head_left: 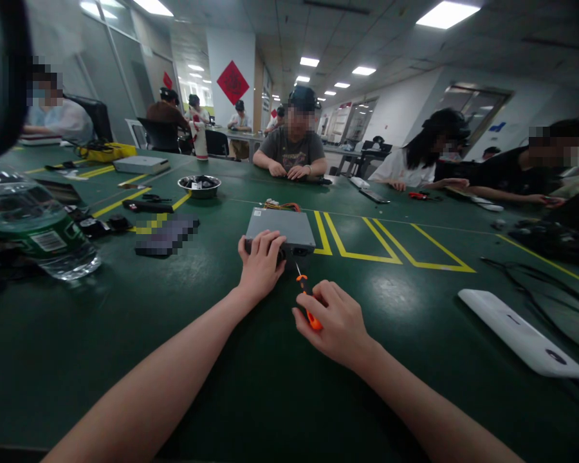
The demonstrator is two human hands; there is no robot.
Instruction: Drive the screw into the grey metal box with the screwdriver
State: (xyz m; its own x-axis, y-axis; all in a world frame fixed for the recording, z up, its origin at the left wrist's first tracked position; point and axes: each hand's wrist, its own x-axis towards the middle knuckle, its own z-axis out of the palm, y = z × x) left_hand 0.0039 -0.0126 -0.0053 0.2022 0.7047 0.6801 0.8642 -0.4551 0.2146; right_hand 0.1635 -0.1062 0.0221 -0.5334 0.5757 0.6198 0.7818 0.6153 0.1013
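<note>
A: Nearest us, our forearms (174,360) reach in from the bottom edge. What have we got in each grip?

B: Our right grip (338,318) is closed around the handle of a screwdriver (302,283), its shaft pointing at the near face of a grey metal box (275,225). Our left grip (263,263) lies over the box's near edge, fingers on top, left of centre.

A: Is the tip touching?

B: We can't tell; it's very close, just below the socket (300,251). If it isn't seated and we push, it could skid across the metal or chew up a screw head, though we can't make out a screw.

A: And our left fingers?

B: They're just left of that tip, so a sideways slip could jab them. We seem to steady only the left part, too, so a hard push on the right might swivel the box on the smooth green surface (251,399).

A: Anything farther out?

B: Bundled wires (284,206) show at the far side of the box; if it slid away from us, they might get bent or pinched. The metal bowl (200,192) stands well off to the left, the water bottle (53,238) farther left and nearer us.
</note>
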